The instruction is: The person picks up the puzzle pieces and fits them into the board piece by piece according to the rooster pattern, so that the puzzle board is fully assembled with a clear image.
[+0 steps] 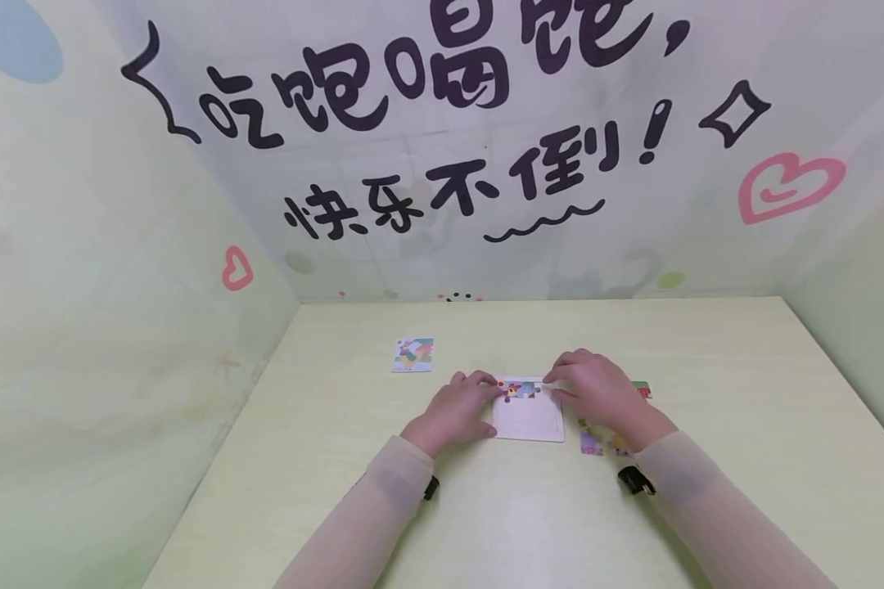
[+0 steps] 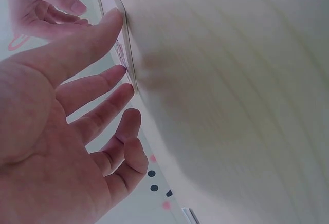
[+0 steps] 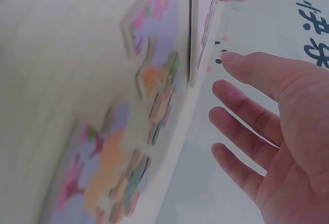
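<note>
A white puzzle tray (image 1: 528, 419) lies flat on the table, with joined picture puzzle pieces (image 1: 519, 390) along its far edge. My left hand (image 1: 459, 407) is at the tray's left side. In the left wrist view its thumb (image 2: 110, 26) touches the tray's edge, with two fingertips against that edge farther along. Over the far right corner is my right hand (image 1: 597, 388), its fingertips close to the row of pieces. The right wrist view shows its thumb and fingers (image 3: 241, 126) apart, with no piece visible between them.
Loose puzzle pieces (image 1: 591, 443) lie right of the tray, partly hidden under my right forearm; another piece (image 1: 642, 389) shows beyond the hand. A picture card (image 1: 413, 355) lies at the back left. A printed wall (image 1: 412, 262) stands behind the table.
</note>
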`<state>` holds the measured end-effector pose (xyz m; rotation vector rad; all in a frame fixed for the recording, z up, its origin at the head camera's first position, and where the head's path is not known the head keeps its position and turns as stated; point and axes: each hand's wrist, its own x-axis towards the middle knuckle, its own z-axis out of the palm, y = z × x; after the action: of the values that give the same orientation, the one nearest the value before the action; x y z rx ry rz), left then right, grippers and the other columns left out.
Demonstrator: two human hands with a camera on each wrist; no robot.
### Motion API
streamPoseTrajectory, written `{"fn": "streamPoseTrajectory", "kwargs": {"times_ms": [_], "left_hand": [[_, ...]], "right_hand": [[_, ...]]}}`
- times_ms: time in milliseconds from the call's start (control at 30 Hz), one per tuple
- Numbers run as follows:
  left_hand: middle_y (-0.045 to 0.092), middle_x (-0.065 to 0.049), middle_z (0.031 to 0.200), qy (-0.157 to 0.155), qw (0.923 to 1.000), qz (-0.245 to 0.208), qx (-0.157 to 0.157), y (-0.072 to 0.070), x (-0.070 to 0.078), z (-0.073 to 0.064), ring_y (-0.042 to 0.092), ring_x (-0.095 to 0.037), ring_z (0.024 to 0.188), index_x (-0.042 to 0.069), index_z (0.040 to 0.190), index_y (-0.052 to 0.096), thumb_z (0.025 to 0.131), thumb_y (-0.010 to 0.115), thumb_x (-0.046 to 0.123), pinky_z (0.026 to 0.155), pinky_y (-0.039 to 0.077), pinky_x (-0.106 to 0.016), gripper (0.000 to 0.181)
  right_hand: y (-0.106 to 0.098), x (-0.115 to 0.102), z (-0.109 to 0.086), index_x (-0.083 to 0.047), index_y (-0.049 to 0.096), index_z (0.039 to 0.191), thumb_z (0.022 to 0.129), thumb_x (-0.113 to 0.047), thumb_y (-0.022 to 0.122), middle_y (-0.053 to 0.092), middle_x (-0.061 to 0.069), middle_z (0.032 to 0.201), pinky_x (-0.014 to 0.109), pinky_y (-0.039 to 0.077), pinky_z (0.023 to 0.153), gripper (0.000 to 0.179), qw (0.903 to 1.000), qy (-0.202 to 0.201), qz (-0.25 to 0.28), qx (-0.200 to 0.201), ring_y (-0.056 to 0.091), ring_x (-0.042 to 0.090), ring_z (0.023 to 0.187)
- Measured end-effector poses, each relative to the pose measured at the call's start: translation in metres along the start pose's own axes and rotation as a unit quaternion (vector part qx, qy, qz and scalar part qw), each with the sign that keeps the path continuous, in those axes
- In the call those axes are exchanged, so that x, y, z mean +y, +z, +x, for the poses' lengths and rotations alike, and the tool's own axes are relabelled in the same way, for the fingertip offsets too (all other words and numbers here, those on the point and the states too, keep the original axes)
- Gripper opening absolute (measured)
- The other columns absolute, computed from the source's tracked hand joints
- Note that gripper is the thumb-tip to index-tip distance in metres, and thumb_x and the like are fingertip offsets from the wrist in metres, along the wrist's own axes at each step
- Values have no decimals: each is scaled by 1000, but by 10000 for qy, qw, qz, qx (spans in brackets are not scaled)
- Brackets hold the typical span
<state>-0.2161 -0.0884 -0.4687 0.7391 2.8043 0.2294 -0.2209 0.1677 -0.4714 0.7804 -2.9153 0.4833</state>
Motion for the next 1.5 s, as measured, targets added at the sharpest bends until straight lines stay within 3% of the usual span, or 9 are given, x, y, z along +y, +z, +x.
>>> {"fn": "streamPoseTrajectory", "kwargs": {"times_ms": [667, 1500], "left_hand": [[51, 4, 154, 28, 10000, -8, 4, -1, 3, 1, 49, -25, 129, 22, 147, 59, 86, 85, 33, 98, 51, -39, 68], [50, 5, 155, -60, 10000, 15, -30, -1, 4, -1, 49, -25, 130, 23, 148, 58, 86, 85, 35, 97, 52, -39, 69]], "right_hand": [[-10, 31, -23, -10, 81, 105, 89, -13, 78, 74, 9, 107, 53, 57, 91, 17, 9996, 137, 27, 241, 68, 33, 102], [-24, 62, -51, -11, 79, 113, 91, -17, 77, 72, 14, 117, 59, 53, 95, 23, 9980, 612, -121, 37, 65, 40, 111]]}}
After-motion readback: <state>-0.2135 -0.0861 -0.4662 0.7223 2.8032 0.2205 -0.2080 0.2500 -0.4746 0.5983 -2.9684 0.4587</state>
